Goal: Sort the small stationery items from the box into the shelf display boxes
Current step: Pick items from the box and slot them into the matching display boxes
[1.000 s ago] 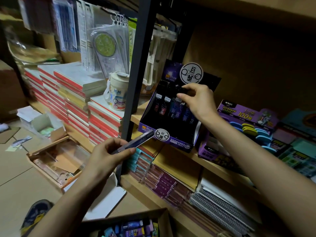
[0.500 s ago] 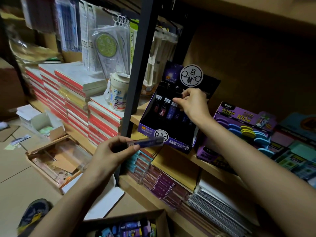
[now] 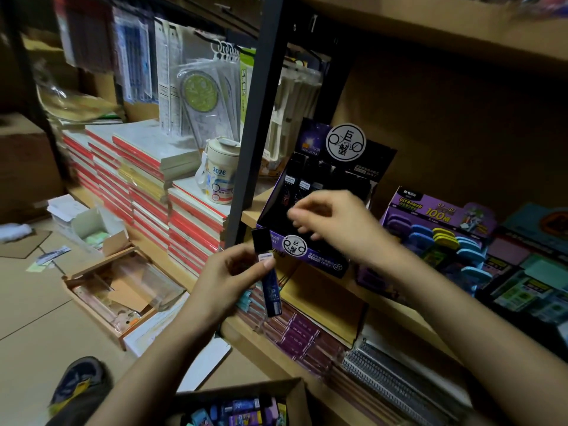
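Sorting partway: left hand [image 3: 227,272] fingers clamped on dark refill case [image 3: 270,290], upright just in front of black display box [image 3: 310,259], few slotted; right hand [image 3: 335,222] blurred, finger state unclear; near cardboard box [image 3: 295,392] holds more.

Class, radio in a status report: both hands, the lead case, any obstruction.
Left hand grips lead case. Right hand blurred, looks empty, before dark display box. Nothing else in the way.
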`<state>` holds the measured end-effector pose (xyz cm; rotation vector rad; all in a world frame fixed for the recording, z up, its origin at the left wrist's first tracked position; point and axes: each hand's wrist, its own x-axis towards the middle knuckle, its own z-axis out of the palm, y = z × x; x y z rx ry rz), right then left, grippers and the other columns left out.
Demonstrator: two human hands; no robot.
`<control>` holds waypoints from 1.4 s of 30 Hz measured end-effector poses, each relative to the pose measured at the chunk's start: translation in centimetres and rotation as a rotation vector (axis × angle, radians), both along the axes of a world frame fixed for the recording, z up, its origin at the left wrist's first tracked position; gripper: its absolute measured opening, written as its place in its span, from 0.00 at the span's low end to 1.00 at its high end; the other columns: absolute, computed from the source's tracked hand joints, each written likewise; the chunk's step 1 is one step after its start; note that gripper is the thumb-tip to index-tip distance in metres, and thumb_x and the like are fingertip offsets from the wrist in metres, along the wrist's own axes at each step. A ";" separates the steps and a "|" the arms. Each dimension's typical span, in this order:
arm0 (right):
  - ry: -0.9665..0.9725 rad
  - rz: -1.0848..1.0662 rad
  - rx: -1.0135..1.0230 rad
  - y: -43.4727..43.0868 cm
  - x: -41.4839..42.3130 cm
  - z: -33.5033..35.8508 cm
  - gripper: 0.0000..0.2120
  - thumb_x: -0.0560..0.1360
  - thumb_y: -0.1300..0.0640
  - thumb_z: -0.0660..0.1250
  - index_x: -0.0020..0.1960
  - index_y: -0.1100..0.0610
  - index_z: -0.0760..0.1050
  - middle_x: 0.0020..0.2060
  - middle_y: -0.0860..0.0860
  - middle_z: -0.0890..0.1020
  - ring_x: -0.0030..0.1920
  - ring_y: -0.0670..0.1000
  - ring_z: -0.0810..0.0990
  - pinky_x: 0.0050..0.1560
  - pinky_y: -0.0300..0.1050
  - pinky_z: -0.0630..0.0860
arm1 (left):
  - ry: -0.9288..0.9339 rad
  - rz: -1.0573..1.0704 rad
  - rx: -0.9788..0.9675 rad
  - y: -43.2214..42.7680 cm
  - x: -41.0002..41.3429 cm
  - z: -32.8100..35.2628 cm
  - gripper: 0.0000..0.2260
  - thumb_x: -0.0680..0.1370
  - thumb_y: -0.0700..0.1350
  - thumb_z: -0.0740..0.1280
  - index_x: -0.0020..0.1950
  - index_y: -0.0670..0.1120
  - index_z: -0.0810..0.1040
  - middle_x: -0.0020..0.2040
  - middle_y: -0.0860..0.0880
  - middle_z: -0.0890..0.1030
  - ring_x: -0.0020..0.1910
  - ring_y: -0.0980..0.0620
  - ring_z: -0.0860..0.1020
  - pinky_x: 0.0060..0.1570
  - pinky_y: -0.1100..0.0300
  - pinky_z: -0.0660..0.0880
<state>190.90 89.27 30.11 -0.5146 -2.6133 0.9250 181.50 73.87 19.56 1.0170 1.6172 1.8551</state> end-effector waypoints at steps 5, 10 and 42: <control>0.087 0.048 -0.149 -2.5 1.9 -1.6 0.06 0.73 0.57 0.71 0.49 0.50 0.79 0.43 0.49 0.83 0.46 0.49 0.82 0.52 0.51 0.79 | 0.120 -0.074 0.017 0.9 0.9 1.1 0.06 0.71 0.52 0.68 0.46 0.55 0.81 0.44 0.54 0.84 0.44 0.57 0.82 0.40 0.66 0.77; 0.117 -0.020 -0.125 -1.3 3.4 -0.1 0.07 0.72 0.62 0.71 0.43 0.51 0.77 0.39 0.51 0.81 0.42 0.49 0.80 0.47 0.49 0.78 | 0.363 -0.081 -0.103 1.7 1.1 2.4 0.12 0.68 0.58 0.66 0.49 0.58 0.76 0.47 0.52 0.78 0.47 0.56 0.78 0.47 0.57 0.77; 0.338 -0.365 0.208 7.9 -1.6 0.3 0.06 0.72 0.61 0.71 0.49 0.58 0.80 0.38 0.48 0.79 0.41 0.47 0.78 0.45 0.36 0.72 | 1.187 0.051 -0.109 14.0 -8.0 7.1 0.22 0.76 0.37 0.66 0.70 0.44 0.71 0.66 0.44 0.74 0.66 0.44 0.69 0.65 0.50 0.65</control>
